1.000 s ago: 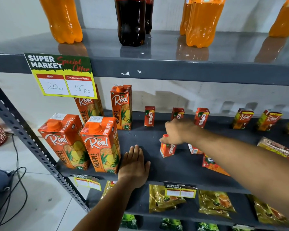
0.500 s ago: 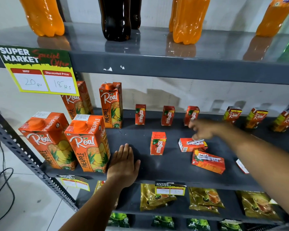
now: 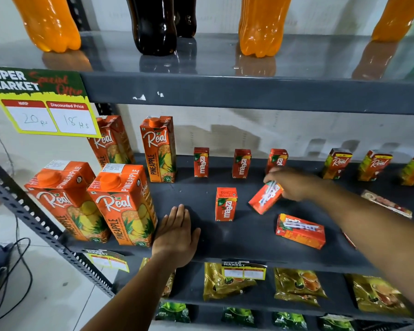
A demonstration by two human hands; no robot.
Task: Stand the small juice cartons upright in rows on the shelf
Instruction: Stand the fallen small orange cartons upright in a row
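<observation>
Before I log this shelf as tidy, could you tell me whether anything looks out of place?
Yes: one small orange juice carton lies flat near the dark grey metal shelf edge, and the right hand holds another small orange carton tilted.

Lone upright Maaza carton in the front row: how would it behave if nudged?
The upright Maaza carton is tall on a narrow base, so it probably tips easily. Its boxy, flat-sided shape suggests it stays stiff and won't roll, likely sliding on the smooth shelf.

Bare shelf [image 3: 196, 194] between tall cartons [image 3: 127, 206] and upright small carton [image 3: 225, 204].
</observation>
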